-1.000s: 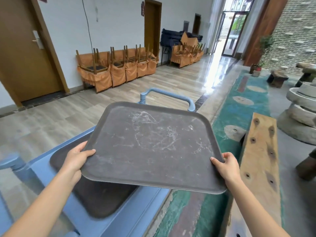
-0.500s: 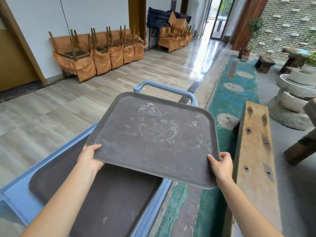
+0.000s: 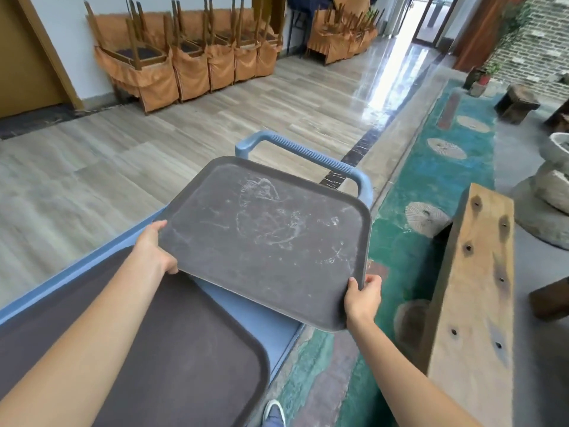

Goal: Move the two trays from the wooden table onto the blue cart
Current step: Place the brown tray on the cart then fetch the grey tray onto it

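Note:
I hold a scuffed dark grey tray [image 3: 268, 238] above the far end of the blue cart [image 3: 255, 315]. My left hand [image 3: 154, 248] grips its left edge and my right hand [image 3: 361, 298] grips its near right corner. The tray tilts slightly and its far edge sits close to the cart's blue handle [image 3: 311, 157]. A second dark tray [image 3: 172, 359] lies flat on the cart's top, near me, partly under my left forearm. The wooden table [image 3: 471, 303] runs along my right side.
Stacked chairs with orange covers [image 3: 191, 60] line the far wall. Round stone pieces [image 3: 551, 186] stand at the right beyond the wooden table. A green floor strip [image 3: 409, 263] with embedded stone discs lies between cart and table. My shoe [image 3: 272, 414] shows at the bottom.
The held tray has moved down and further along the cart, toward its handle end. The view has tipped down, so more of the tray lying on the cart shows.

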